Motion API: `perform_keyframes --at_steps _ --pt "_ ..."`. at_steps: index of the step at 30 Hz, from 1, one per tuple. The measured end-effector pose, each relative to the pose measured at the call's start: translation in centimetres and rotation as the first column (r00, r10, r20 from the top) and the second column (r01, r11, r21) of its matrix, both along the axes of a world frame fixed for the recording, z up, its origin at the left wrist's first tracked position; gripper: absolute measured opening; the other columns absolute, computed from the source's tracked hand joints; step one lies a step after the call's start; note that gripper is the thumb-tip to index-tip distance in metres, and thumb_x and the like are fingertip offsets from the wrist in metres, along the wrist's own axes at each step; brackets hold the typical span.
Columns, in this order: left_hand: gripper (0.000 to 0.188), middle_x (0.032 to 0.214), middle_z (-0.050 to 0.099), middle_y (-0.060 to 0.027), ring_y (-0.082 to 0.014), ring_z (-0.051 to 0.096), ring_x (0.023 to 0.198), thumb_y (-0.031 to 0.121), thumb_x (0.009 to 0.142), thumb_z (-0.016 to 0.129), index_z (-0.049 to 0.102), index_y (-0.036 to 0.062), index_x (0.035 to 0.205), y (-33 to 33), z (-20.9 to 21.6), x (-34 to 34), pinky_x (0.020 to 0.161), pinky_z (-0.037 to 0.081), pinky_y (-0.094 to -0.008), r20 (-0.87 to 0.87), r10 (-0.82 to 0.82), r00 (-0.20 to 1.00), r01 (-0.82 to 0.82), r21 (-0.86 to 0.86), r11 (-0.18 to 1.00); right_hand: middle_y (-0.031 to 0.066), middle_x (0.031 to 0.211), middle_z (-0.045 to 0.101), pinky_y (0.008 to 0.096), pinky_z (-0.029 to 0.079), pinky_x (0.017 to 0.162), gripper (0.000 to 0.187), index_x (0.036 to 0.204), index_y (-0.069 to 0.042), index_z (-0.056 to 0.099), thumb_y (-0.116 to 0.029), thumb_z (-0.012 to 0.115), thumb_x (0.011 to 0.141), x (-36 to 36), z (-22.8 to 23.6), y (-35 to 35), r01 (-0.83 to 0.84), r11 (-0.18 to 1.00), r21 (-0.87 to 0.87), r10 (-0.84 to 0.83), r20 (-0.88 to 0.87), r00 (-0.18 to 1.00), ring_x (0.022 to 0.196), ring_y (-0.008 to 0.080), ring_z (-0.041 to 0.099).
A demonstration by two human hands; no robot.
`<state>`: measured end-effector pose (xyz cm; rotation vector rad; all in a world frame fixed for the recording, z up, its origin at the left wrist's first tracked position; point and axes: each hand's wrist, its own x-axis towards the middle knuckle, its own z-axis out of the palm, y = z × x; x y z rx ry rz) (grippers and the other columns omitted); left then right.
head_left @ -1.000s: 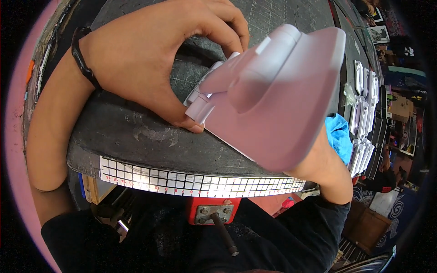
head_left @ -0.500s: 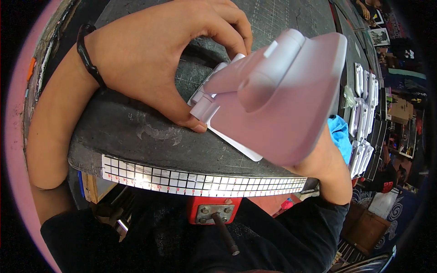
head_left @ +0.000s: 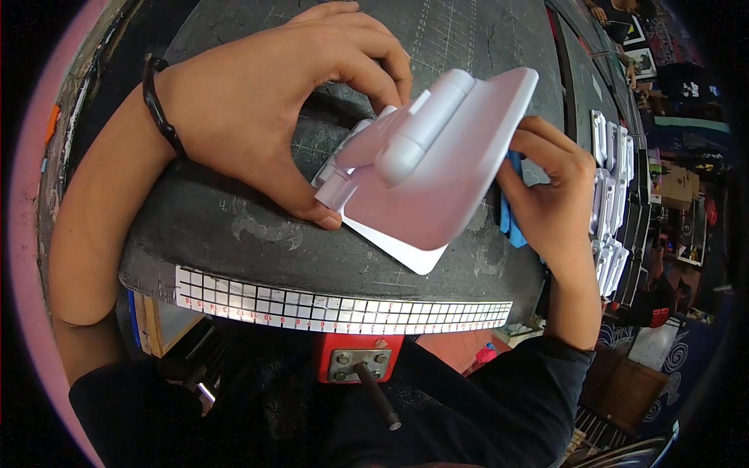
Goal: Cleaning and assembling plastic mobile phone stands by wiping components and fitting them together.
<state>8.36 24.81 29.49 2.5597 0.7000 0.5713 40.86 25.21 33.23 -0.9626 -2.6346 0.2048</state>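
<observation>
A pale pinkish-white folding phone stand [head_left: 445, 171], with rounded hinge barrels and a wide tilted plate, is on the dark worktop. Its flat white base [head_left: 406, 253] shows under the plate. My left hand [head_left: 257, 117] is curved around the hinge side, thumb against the near hinge end and fingers at the far side. At the plate's right edge, my right hand [head_left: 554, 195] holds it between thumb and fingers; the fingertips are partly hidden behind the plate. Something blue [head_left: 512, 222], partly covered, lies beside that hand.
A gridded ruler strip [head_left: 343, 308] runs along the near edge of the dark worktop [head_left: 234, 210]. Below it is a red bracket [head_left: 360, 359] with a protruding metal rod. Several similar pale stands [head_left: 605, 195] are lined up at the right. Another person [head_left: 620, 19] is at the far right.
My right hand has come up from below the plate to its right edge. The stand's plate has shifted left and tilted more steeply. My left hand stays around the hinge side.
</observation>
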Motion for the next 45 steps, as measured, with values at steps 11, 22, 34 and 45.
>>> perform_keyframes --at_steps 11,22,34,45 --pt "0.071 0.136 0.061 -0.0085 -0.0324 0.051 0.139 0.037 0.062 0.099 0.077 0.0105 0.124 -1.3 1.8 0.5 0.123 0.019 -0.0612 -0.101 0.014 0.995 -0.016 -0.016 1.000 0.0115 0.096 0.067 0.0354 0.055 0.063 0.032 0.097 0.004 0.077 -0.008 0.078 0.068 -2.5 -2.4 -2.2 -0.516 0.853 0.079 0.521 -0.173 0.836 0.079 0.0240 0.066" --pt "0.073 0.138 0.060 -0.0077 -0.0322 0.048 0.144 0.033 0.059 0.098 0.077 0.0129 0.126 -0.9 2.1 0.4 0.123 0.016 -0.0666 -0.130 0.004 0.991 -0.018 -0.106 0.994 0.0135 0.094 0.070 0.0355 0.059 0.068 0.030 0.097 0.005 0.076 -0.009 0.077 0.071 -2.4 -2.8 -2.4 -0.528 0.831 0.172 0.552 -0.152 0.820 0.083 0.0254 0.070" --pt "0.070 0.133 0.061 -0.0099 -0.0312 0.052 0.136 0.037 0.061 0.098 0.077 0.0103 0.122 0.4 1.3 -0.7 0.119 0.024 -0.0559 -0.057 -0.058 0.997 0.047 -0.171 0.984 0.0162 0.092 0.074 0.0360 0.066 0.074 0.029 0.098 0.006 0.074 -0.011 0.075 0.075 -3.5 -1.6 -3.6 -0.541 0.801 0.258 0.568 -0.039 0.822 0.088 0.0277 0.076" --pt "0.077 0.136 0.061 -0.0138 -0.0335 0.053 0.135 0.040 0.056 0.103 0.078 0.0096 0.122 -0.9 2.0 -0.1 0.119 0.030 -0.0500 -0.040 -0.008 0.999 0.002 -0.138 0.990 0.0123 0.088 0.077 0.0345 0.063 0.071 0.032 0.102 0.004 0.079 -0.007 0.080 0.072 -3.9 -0.9 -4.6 -0.499 0.841 0.209 0.522 -0.068 0.850 0.085 0.0271 0.077"
